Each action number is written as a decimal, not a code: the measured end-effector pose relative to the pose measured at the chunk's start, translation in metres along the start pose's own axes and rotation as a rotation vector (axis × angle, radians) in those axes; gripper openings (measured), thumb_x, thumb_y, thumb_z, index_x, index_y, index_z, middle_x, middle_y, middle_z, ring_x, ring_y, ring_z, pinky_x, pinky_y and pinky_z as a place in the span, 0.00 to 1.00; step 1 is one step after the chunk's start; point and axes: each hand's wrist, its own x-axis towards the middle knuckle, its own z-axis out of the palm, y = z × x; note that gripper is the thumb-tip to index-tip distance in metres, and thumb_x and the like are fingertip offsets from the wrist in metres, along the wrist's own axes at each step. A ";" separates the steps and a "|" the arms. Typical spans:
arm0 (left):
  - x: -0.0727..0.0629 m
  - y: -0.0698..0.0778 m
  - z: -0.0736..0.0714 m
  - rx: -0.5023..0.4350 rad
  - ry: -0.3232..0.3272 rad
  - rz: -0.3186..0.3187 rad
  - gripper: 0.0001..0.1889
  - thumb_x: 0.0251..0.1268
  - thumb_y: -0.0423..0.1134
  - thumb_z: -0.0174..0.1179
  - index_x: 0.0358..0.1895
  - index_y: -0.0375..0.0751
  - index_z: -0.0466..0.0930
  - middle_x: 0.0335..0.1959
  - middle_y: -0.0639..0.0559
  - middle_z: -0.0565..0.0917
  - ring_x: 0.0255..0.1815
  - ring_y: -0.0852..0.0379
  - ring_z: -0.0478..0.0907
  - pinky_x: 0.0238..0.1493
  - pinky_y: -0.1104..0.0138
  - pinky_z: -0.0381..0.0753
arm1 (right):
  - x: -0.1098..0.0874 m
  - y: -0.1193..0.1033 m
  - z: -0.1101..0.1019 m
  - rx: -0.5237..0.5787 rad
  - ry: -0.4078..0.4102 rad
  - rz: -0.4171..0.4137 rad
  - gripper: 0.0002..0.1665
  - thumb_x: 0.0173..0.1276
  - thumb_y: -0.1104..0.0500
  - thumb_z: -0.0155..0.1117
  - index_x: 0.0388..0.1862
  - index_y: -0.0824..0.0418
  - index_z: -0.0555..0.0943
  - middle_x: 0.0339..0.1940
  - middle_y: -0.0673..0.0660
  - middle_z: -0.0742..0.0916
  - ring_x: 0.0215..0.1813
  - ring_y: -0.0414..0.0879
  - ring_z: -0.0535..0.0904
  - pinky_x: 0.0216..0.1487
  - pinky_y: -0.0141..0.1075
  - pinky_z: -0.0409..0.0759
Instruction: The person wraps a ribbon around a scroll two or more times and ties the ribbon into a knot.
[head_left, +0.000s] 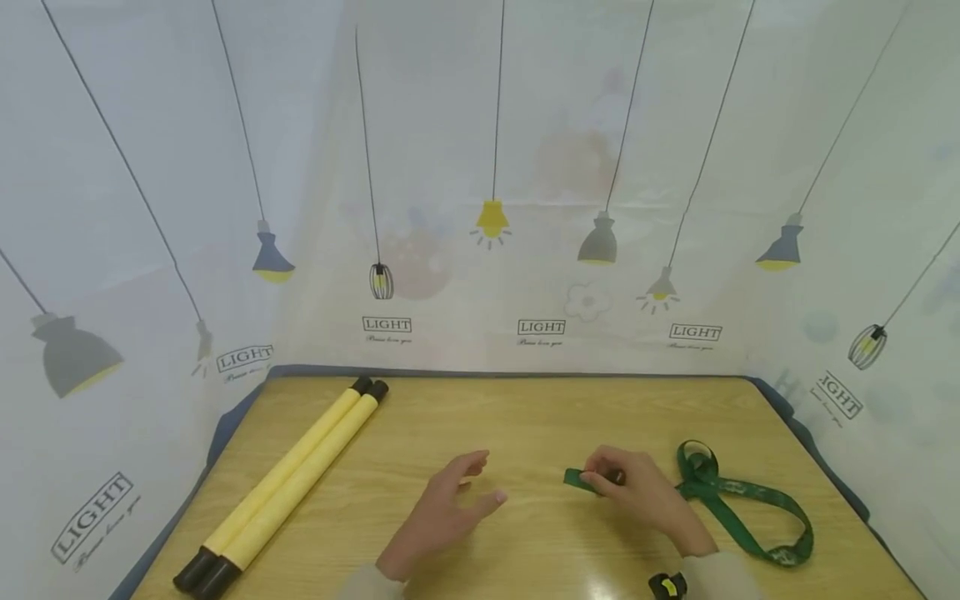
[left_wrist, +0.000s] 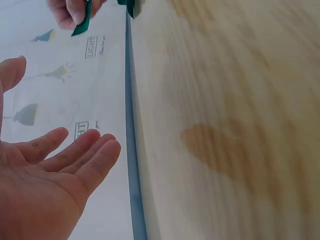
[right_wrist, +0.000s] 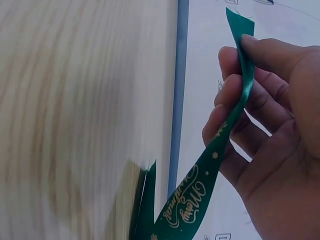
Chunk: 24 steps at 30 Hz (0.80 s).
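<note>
A long green ribbon (head_left: 772, 497) lies looped on the right of the table, and one end of it is raised. My right hand (head_left: 637, 487) pinches that end between thumb and fingers. In the right wrist view the ribbon (right_wrist: 190, 200) bears gold "Merry Christmas" lettering and stars, and its frayed tip sticks out past the thumb of my right hand (right_wrist: 270, 100). Left of it, my left hand (head_left: 453, 504) hovers above the table with fingers apart, holding nothing. The left wrist view has that hand (left_wrist: 55, 175) palm up, fingers spread, apart from the ribbon (left_wrist: 83, 20).
Two yellow rods (head_left: 300, 471) with black ends lie side by side on the left of the wooden table (head_left: 525, 408). A small black object with a yellow mark (head_left: 667, 586) is by the right cuff. Printed white sheeting (head_left: 450, 125) surrounds the table's back and sides.
</note>
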 end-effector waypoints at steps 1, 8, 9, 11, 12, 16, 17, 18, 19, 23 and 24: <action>0.002 0.001 0.002 -0.009 -0.006 0.010 0.36 0.73 0.57 0.61 0.76 0.42 0.64 0.73 0.38 0.72 0.72 0.38 0.71 0.69 0.43 0.75 | 0.002 -0.002 0.002 0.004 -0.006 -0.005 0.07 0.75 0.50 0.64 0.40 0.51 0.82 0.29 0.52 0.87 0.27 0.42 0.81 0.29 0.30 0.79; 0.013 0.009 0.017 -0.035 -0.019 0.064 0.28 0.76 0.51 0.60 0.70 0.40 0.71 0.61 0.37 0.81 0.60 0.41 0.80 0.58 0.58 0.84 | 0.016 -0.014 0.013 0.025 -0.023 -0.044 0.05 0.75 0.51 0.66 0.40 0.50 0.83 0.28 0.48 0.87 0.27 0.37 0.80 0.30 0.30 0.80; 0.015 0.010 0.019 -0.029 -0.015 0.071 0.27 0.76 0.51 0.60 0.69 0.40 0.72 0.59 0.38 0.82 0.59 0.43 0.81 0.56 0.61 0.85 | 0.018 -0.016 0.015 0.034 -0.025 -0.048 0.05 0.74 0.51 0.66 0.40 0.50 0.83 0.28 0.48 0.88 0.27 0.36 0.80 0.29 0.30 0.80; 0.018 0.013 0.023 -0.016 -0.006 0.091 0.25 0.76 0.51 0.59 0.68 0.40 0.74 0.56 0.40 0.84 0.55 0.48 0.83 0.52 0.67 0.85 | 0.022 -0.018 0.018 0.047 -0.032 -0.056 0.04 0.74 0.51 0.66 0.40 0.50 0.83 0.27 0.48 0.88 0.26 0.33 0.78 0.29 0.30 0.80; 0.020 0.013 0.025 -0.008 0.000 0.103 0.25 0.77 0.51 0.59 0.67 0.40 0.75 0.55 0.41 0.85 0.53 0.51 0.84 0.50 0.70 0.85 | 0.023 -0.019 0.019 0.053 -0.037 -0.058 0.04 0.74 0.52 0.66 0.40 0.50 0.83 0.27 0.48 0.88 0.26 0.33 0.78 0.28 0.30 0.79; 0.022 0.017 0.031 -0.003 0.033 0.134 0.22 0.77 0.52 0.58 0.62 0.39 0.79 0.49 0.47 0.87 0.49 0.58 0.84 0.45 0.73 0.83 | 0.026 -0.024 0.025 0.065 -0.073 -0.061 0.04 0.75 0.51 0.66 0.40 0.49 0.83 0.27 0.48 0.88 0.25 0.32 0.77 0.27 0.29 0.78; 0.023 0.018 0.032 -0.001 0.043 0.137 0.21 0.77 0.52 0.58 0.60 0.40 0.80 0.48 0.48 0.88 0.48 0.59 0.84 0.45 0.74 0.83 | 0.027 -0.025 0.026 0.067 -0.081 -0.061 0.04 0.75 0.51 0.66 0.40 0.49 0.83 0.27 0.48 0.87 0.25 0.32 0.76 0.27 0.29 0.78; 0.023 0.019 0.033 -0.005 0.050 0.138 0.20 0.77 0.51 0.58 0.58 0.39 0.81 0.48 0.49 0.88 0.47 0.60 0.85 0.44 0.74 0.83 | 0.028 -0.026 0.026 0.066 -0.087 -0.062 0.04 0.75 0.51 0.65 0.40 0.49 0.83 0.27 0.48 0.87 0.25 0.32 0.76 0.27 0.29 0.78; 0.023 0.020 0.034 -0.014 0.055 0.137 0.18 0.77 0.50 0.59 0.57 0.40 0.82 0.47 0.49 0.88 0.46 0.60 0.85 0.43 0.73 0.84 | 0.028 -0.027 0.027 0.067 -0.091 -0.064 0.04 0.75 0.51 0.65 0.40 0.49 0.83 0.27 0.49 0.87 0.25 0.33 0.76 0.27 0.29 0.77; 0.026 0.023 0.035 -0.051 0.073 0.139 0.12 0.75 0.44 0.61 0.50 0.40 0.85 0.44 0.48 0.89 0.41 0.58 0.86 0.38 0.70 0.87 | 0.031 -0.032 0.028 0.057 -0.085 -0.075 0.04 0.75 0.51 0.65 0.40 0.49 0.83 0.27 0.51 0.88 0.25 0.33 0.75 0.27 0.29 0.76; 0.027 0.024 0.035 -0.064 0.075 0.133 0.11 0.75 0.43 0.61 0.49 0.40 0.85 0.43 0.48 0.89 0.39 0.57 0.86 0.37 0.70 0.87 | 0.032 -0.033 0.028 0.058 -0.086 -0.076 0.04 0.75 0.51 0.65 0.40 0.49 0.83 0.27 0.52 0.88 0.25 0.33 0.75 0.27 0.29 0.76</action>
